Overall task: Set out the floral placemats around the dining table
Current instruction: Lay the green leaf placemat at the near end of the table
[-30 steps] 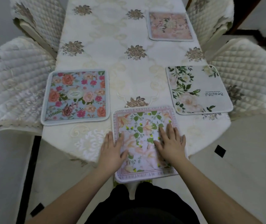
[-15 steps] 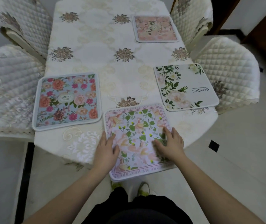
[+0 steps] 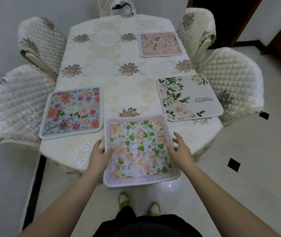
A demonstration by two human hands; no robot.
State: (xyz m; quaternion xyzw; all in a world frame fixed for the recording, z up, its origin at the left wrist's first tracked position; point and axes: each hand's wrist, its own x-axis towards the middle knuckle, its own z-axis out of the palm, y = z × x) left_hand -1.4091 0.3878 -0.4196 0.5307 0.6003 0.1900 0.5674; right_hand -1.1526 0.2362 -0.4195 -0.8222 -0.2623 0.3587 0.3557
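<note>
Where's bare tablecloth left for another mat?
Free: far-left stretch beyond the blue floral placemat, opposite the pink floral placemat; also the centre strip. Crowded: near end, around the green-leaf bordered placemat and white "Beautiful" placemat.

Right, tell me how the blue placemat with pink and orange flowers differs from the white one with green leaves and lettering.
The blue placemat with pink and orange flowers is covered edge to edge in blooms; the white placemat with green leaves and lettering leaves much of its surface plain. The blue one lies on the table's left side, the white one on its right. Only the white one carries a printed word. Both are square with rounded corners, lying flat and untouched.
</note>
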